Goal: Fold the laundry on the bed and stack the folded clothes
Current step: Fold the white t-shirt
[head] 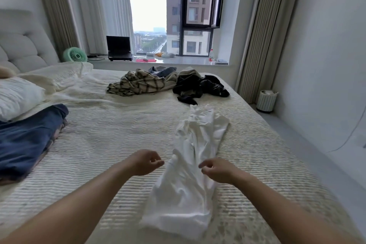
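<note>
- White garment (190, 166) lies on the bed (103, 134) as a long narrow strip, already folded lengthwise by the look of it. Long axis runs away from the person, tilted slightly right at the far end.
- Near end sits wide and flat close to the body; far end is bunched, just short of the dark pile.
- Left hand (145, 162) hovers just left of the strip's middle, fingers loosely curled, holding nothing, not touching cloth as far as I can tell.
- Right hand (216, 170) is over the strip's right edge, fingers loosely curled, nothing pinched that I can see; contact with cloth unclear.
- Both hands flank the midpoint, about equally near. Right is marginally closer, being above the fabric.
- Judgement: next fold goes across the long axis, so one end needs bringing toward the other. Far end is the longer reach.
- Still unfolded: plaid shirt (138, 83) and dark pile (198, 87) at the far side, well apart from the hands.
- Blue garment (25, 140) lies at the left edge, near the pillow (17, 95).
</note>
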